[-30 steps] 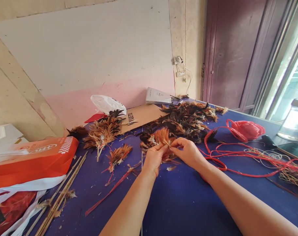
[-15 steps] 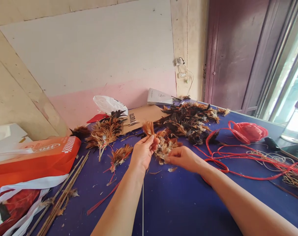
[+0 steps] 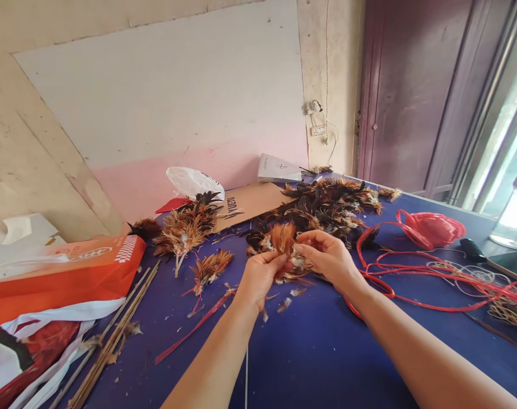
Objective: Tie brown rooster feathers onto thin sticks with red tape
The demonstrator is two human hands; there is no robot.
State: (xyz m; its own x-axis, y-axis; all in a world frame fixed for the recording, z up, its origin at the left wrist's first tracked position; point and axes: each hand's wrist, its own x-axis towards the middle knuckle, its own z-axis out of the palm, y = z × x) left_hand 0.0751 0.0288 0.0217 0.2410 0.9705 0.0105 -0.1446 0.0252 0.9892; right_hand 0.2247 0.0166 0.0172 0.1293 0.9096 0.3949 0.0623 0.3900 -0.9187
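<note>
Pinched in my left hand is a small bunch of brown feathers, tips pointing up. Close on its right, my right hand has thumb and fingers drawn together at the bunch's side; pale fluff shows by its fingertips, and I cannot make out exactly what it grips. Behind and under both hands lie more loose brown and whitish feathers. A big heap of dark and brown feathers spreads beyond them. Left of my hands lies a small feather bundle with a red strip at its base.
A larger feather bunch on a stick lies farther left. Thin sticks and an orange bag are at the left. Red plastic twine trails across the right side. Cardboard and a white box sit at the back.
My right hand has risen from the loose feathers to the bunch in my left hand. The left hand has moved slightly right and lower, bringing both hands together.
</note>
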